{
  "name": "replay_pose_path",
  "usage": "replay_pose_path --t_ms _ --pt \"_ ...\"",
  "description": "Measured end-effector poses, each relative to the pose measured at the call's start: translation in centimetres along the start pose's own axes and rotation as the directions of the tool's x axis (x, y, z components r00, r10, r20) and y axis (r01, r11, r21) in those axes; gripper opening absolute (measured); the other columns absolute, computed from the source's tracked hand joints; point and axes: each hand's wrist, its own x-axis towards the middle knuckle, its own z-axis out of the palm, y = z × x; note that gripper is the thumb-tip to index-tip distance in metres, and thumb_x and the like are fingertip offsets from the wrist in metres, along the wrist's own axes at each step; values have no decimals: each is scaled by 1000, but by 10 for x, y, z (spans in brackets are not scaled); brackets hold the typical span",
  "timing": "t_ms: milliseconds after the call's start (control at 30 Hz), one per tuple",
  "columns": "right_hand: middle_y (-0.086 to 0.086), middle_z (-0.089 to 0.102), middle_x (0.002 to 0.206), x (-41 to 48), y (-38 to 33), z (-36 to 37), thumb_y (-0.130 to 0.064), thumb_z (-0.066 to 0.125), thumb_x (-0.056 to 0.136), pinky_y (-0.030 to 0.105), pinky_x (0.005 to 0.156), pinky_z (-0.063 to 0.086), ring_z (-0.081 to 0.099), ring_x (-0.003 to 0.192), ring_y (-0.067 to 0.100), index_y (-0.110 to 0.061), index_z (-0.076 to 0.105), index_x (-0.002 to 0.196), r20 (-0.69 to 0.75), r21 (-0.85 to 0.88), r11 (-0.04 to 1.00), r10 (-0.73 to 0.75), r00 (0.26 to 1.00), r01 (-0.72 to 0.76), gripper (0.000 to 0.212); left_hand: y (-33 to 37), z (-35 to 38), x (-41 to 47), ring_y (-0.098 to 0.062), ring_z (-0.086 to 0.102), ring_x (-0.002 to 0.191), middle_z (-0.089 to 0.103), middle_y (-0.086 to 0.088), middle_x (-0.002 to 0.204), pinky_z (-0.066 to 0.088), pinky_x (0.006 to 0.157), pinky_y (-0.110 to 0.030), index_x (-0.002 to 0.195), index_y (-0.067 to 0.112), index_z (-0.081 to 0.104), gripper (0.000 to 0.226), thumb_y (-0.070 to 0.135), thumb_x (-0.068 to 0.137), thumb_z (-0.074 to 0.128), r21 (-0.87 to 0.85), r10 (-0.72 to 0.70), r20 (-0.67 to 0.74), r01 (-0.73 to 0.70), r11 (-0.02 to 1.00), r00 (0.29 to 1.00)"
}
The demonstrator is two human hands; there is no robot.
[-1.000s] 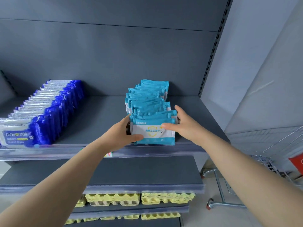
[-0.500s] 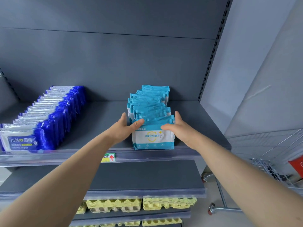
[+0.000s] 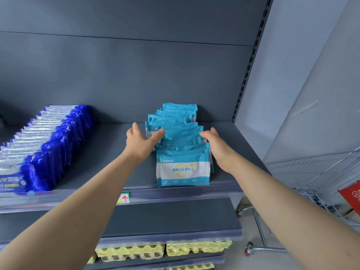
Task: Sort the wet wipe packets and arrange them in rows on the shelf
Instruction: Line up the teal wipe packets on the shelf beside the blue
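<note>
Up on the grey shelf (image 3: pixel 109 152), both hands flank the teal wet wipe row (image 3: pixel 178 137) — left hand (image 3: pixel 139 142) and right hand (image 3: pixel 219 148) open-palmed, fingers touching its sides, gripping nothing.

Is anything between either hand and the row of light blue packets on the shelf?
Nothing visible. The left hand and right hand flank the light blue packet row, fingers already against its sides. The dark blue packet row sits well off to the left.
</note>
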Motion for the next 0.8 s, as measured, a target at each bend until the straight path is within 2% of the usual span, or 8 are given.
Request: replay_pose_path --t_ms 67,133,267,367,433,533,633,800 --pt "-4 18 159 15 -2 0 -55 49 80 40 110 30 33 139 18 -27 21 144 53 79 995 60 997 -64 75 0 1 13 -24 23 144 21 -3 157 21 114 -39 153 17 -6 102 68 83 49 -47 -93 88 98 994 992" --pt "6 44 147 26 0 1 -52 49 79 45 99 46 54 123 24 -25 36 118 98 149 984 88 991 -102 49 0 3 19 -22 34 139 35 3 152 23 116 -38 153 25 -2 108 80 75 47 -146 -106 221 141 979 969" --pt "8 64 123 29 10 3 -30 40 98 47 93 52 66 107 27 -21 50 125 197 257 961 56 979 -107 31 -3 20 20 -13 39 133 34 16 145 26 111 -30 152 33 8 92 75 79 46 -239 -53 347 143 960 936" --pt "3 57 136 30 11 0 -29 39 99 44 103 45 59 118 23 -22 47 134 215 264 961 29 976 -87 36 -9 19 26 -14 38 135 32 10 152 26 116 -38 152 26 18 101 79 72 49 -267 -36 336 132 955 941" --pt "-7 28 155 41 9 -6 -35 39 99 40 117 23 33 140 16 -22 27 149 132 159 985 48 990 -69 54 -6 14 31 -16 39 135 34 5 152 28 115 -38 150 23 24 100 81 72 47 -226 -37 281 104 969 959" --pt "-10 3 161 60 2 -12 -44 40 98 38 118 9 11 147 12 -22 2 154 91 89 996 23 996 -31 71 -1 12 49 -20 20 145 13 1 159 19 114 -37 153 18 8 80 61 93 38 -143 -67 124 85 986 990" --pt "-11 9 160 79 -4 -8 -49 42 96 38 120 12 16 146 14 -24 3 153 126 109 993 41 991 -55 75 7 14 61 -21 20 145 15 0 159 16 115 -35 153 16 0 82 58 94 37 -145 -117 137 137 980 984" --pt "-8 35 153 99 4 -1 -63 53 74 48 114 29 38 137 17 -37 24 148 231 145 984 71 970 -106 84 7 26 66 -20 55 122 52 0 140 39 108 -42 144 18 38 92 71 71 56 -305 -131 285 219 927 950"
